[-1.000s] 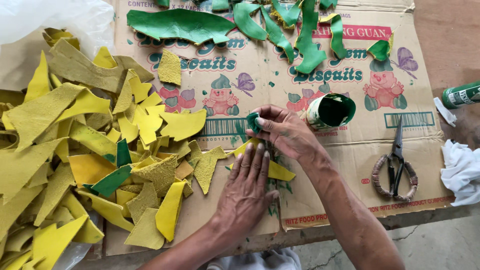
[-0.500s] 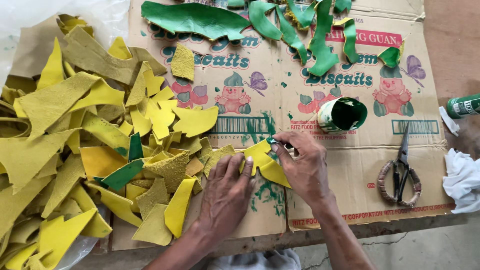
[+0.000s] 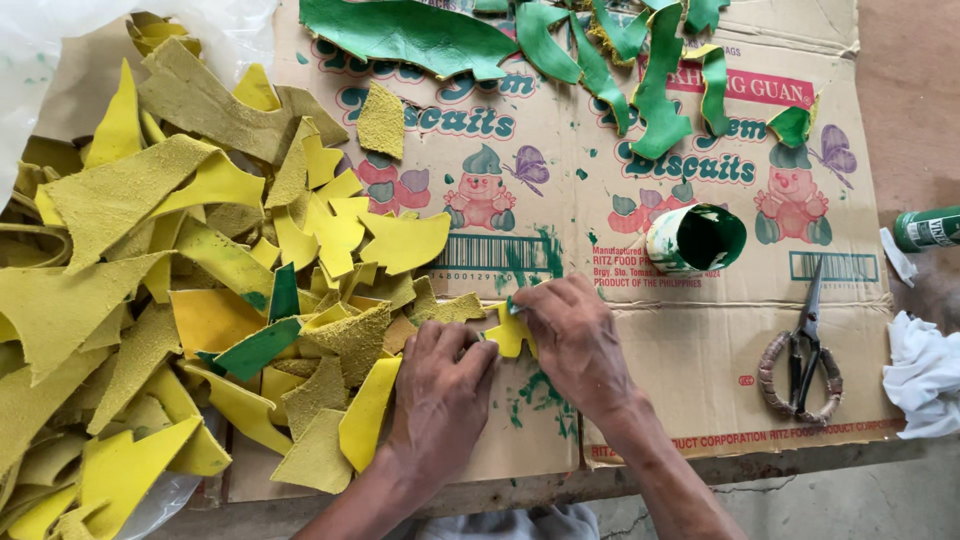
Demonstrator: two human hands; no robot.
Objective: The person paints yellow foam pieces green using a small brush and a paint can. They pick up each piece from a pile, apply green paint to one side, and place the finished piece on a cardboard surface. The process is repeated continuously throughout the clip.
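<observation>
My left hand [image 3: 440, 395] lies flat, palm down, pressing a small yellow leather scrap [image 3: 510, 335] onto the flattened cardboard box [image 3: 660, 350]. My right hand [image 3: 570, 335] rests over the same scrap, its fingers pinched on a small green-stained dabber [image 3: 513, 306] at the scrap's top edge. Most of the scrap is hidden under the two hands. A small white cup of green paint [image 3: 695, 240] stands just beyond my right hand.
A large heap of yellow leather offcuts [image 3: 190, 300] fills the left side. Green-painted leather strips [image 3: 600, 50] lie along the far edge. Scissors with wrapped handles [image 3: 800, 350], a white rag [image 3: 925, 375] and a green bottle [image 3: 925, 228] are on the right.
My right hand came down from near the paint cup with the dabber onto the yellow scrap. My left hand shifted up and flattened on the scrap.
</observation>
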